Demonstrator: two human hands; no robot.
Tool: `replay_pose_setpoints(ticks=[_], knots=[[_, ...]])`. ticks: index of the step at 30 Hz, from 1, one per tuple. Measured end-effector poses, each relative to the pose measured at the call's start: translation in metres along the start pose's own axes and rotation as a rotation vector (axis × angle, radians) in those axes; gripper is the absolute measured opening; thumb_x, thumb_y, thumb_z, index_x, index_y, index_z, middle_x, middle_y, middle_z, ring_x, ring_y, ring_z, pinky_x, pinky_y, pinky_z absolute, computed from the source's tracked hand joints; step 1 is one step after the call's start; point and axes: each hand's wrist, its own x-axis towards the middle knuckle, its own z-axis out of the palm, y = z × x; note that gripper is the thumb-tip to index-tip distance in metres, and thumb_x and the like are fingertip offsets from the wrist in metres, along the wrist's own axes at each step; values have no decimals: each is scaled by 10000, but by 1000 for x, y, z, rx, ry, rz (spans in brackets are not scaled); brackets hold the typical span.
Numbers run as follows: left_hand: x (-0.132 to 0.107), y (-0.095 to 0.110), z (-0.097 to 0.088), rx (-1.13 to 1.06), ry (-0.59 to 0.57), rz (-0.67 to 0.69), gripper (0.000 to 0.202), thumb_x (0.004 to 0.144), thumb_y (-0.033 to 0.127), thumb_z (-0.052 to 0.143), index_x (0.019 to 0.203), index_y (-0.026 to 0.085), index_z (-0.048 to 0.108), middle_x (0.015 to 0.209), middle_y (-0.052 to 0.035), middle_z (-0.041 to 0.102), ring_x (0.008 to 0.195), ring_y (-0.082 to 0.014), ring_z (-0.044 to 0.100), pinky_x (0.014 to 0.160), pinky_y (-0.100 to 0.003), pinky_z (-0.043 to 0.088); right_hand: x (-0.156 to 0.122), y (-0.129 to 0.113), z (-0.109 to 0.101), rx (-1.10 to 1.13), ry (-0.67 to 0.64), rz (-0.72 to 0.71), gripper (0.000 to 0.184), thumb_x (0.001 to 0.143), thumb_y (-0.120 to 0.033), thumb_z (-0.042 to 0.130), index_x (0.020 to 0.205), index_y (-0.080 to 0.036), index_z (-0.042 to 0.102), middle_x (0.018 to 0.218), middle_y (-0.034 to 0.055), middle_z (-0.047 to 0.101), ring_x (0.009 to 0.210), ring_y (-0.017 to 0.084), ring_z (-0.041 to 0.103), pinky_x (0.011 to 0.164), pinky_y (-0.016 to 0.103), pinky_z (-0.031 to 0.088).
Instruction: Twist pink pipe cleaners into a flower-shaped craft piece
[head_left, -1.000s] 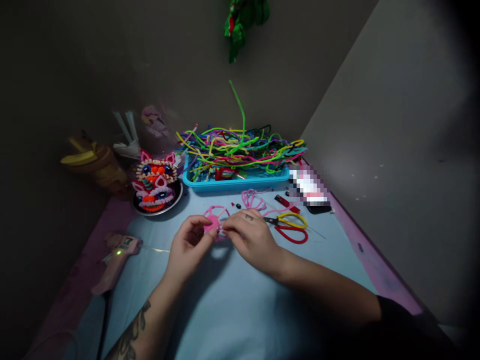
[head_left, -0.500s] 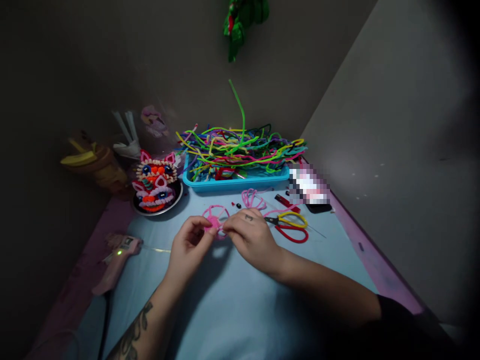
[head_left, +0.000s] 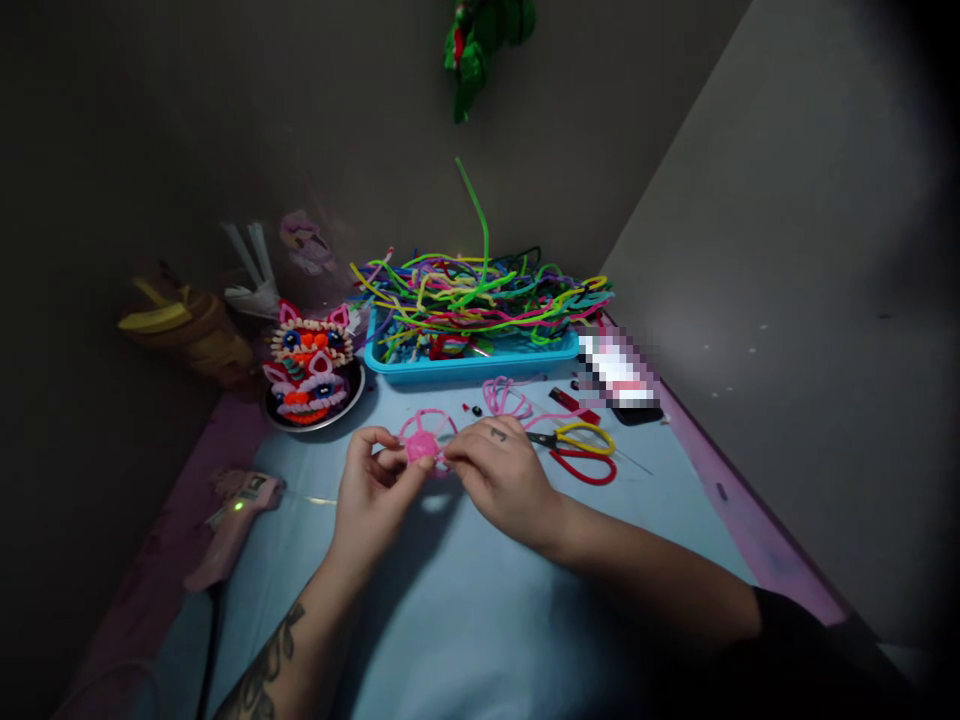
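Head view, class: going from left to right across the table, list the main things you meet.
Pink glue gun → pipe-cleaner lion head on its plate → left hand → pink pipe-cleaner piece held by both hands → right hand → scissors.

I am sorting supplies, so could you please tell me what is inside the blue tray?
The blue tray holds a tangled heap of pipe cleaners in many colours, some spilling over its rim. The tray's floor, and anything beneath the heap, is hidden.

The blue tabletop (head_left: 465, 600) lies open near the person. Farther back, scissors (head_left: 581, 452) crowd the right, a glue gun (head_left: 232, 520) the left, and a blue tray (head_left: 472, 362) blocks the rear.
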Motion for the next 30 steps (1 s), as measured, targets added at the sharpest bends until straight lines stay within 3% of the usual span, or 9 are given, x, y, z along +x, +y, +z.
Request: replay_pose_setpoints(ticks=[5, 8, 19, 23, 30], knots=[[3, 0, -7, 130, -22, 6, 283, 749, 341, 785, 961, 184, 682, 876, -50, 752, 762, -148, 682, 693, -239, 524, 3, 4, -6, -47, 9, -44, 112, 939, -168, 568, 957, -213, 668, 900, 51, 727, 879, 204, 626, 818, 357, 402], [3, 1, -8, 161, -28, -20, 267, 765, 375, 770, 938, 173, 745, 964, -85, 765, 855, -181, 699, 759, -266, 544, 4, 7, -8, -84, 8, -73, 134, 947, -167, 551, 952, -212, 677, 903, 52, 718, 878, 205, 611, 827, 360, 401], [6, 1, -7, 36, -20, -104, 229, 639, 309, 875, 804, 191, 771, 723, -17, 749, 619, -102, 638, 600, -183, 502, 10, 21, -7, -136, 98, -116, 69, 931, -218, 618, 924, -211, 686, 914, 42, 738, 926, 201, 620, 886, 362, 397], [10, 0, -12, -104, 33, -176, 284, 602, 336, 903, 810, 193, 773, 705, -10, 746, 604, -85, 627, 587, -162, 489, 16, 43, -16, -237, 90, -149, 63, 928, -198, 617, 923, -207, 679, 884, 32, 758, 873, 200, 637, 872, 369, 382], [15, 9, -16, -220, 99, -246, 366, 479, 333, 953, 745, 166, 766, 590, -8, 708, 503, -74, 584, 489, -145, 446, 23, 84, -37, -408, -40, -166, 149, 929, -148, 566, 932, -196, 708, 873, 49, 760, 850, 206, 629, 792, 350, 382]])
